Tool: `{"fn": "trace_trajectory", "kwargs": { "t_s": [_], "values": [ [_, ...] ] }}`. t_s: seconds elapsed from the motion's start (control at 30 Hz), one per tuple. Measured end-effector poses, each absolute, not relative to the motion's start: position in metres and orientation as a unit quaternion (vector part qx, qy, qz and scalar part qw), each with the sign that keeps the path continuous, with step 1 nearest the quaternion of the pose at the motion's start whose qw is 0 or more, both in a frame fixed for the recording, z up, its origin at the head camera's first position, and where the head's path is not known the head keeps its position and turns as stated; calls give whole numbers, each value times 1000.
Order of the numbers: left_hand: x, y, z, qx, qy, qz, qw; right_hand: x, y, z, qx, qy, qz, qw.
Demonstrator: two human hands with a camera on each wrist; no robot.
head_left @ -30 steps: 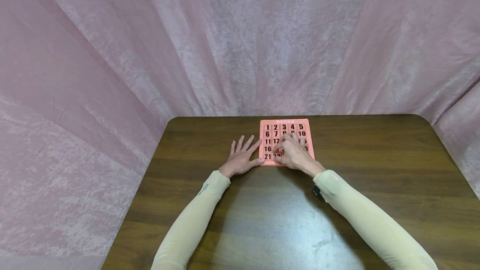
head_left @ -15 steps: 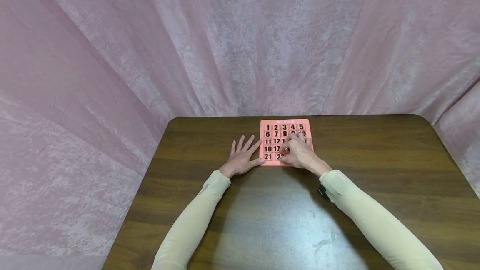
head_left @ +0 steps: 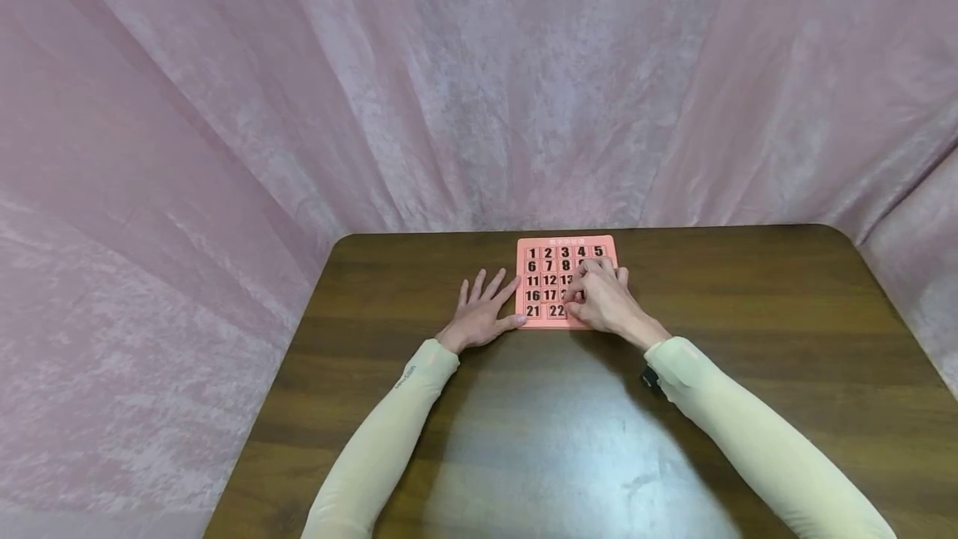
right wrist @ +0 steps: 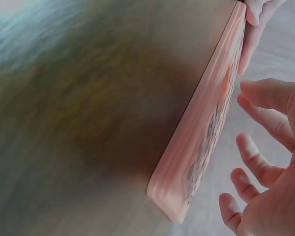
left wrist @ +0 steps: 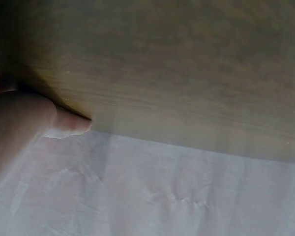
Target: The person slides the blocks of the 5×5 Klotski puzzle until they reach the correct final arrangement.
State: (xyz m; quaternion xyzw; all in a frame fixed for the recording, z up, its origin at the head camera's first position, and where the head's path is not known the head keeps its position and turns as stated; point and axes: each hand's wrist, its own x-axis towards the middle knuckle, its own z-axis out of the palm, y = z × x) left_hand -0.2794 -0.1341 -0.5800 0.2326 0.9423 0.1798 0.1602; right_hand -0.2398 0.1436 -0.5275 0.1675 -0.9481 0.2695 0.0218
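Observation:
A pink number slide puzzle [head_left: 540, 323] lies near the table's far edge, its tiles printed with black numbers. My left hand [head_left: 479, 318] rests beside it with spread fingers, thumb and index fingertips at its left edge. In the left wrist view, only part of that hand [left wrist: 71, 123] shows. My right hand [head_left: 608, 302] is over the puzzle's right side, fingers loosely bent, fingertips down by the lower rows and covering several tiles. Tile 22 [head_left: 557, 311] sits just left of the right thumb, with a gap between it and tile 21 [head_left: 532, 311].
The brown wooden table [head_left: 359, 289] extends on both sides of the puzzle and toward me. Pale pink curtains [head_left: 479, 90] hang behind the table and at its left. A small black object [head_left: 650, 378] shows at my right wrist.
Tile 22 has slid right, away from tile 21. My right hand has shifted right across the puzzle, uncovering tile 17. The left hand has stayed in place.

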Motion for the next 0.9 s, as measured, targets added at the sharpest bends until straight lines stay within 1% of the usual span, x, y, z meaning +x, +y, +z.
{"fn": "trace_trajectory", "kwargs": {
  "t_s": [0.17, 0.3, 0.47, 0.6, 0.73, 0.83, 0.9],
  "values": [
    [-280, -133, -584, 228, 943, 174, 165, -242, 137, -527, 167, -954, 248, 15],
    [-279, -133, -585, 228, 942, 182, 166, -239, 135, -529, 150, -963, 224, 22],
    [-278, -134, -582, 223, 942, 189, 165, -238, 135, -531, 165, -959, 229, 20],
    [-279, -133, -582, 227, 941, 191, 161, -247, 139, -528, 138, -960, 242, 29],
    [-280, -132, -582, 224, 943, 179, 169, -255, 144, -527, 115, -963, 242, 7],
    [-281, -133, -581, 224, 943, 177, 168, -257, 146, -527, 117, -962, 247, -13],
    [-282, -133, -581, 225, 944, 180, 162, -257, 146, -528, 121, -959, 254, -16]
  ]
}}
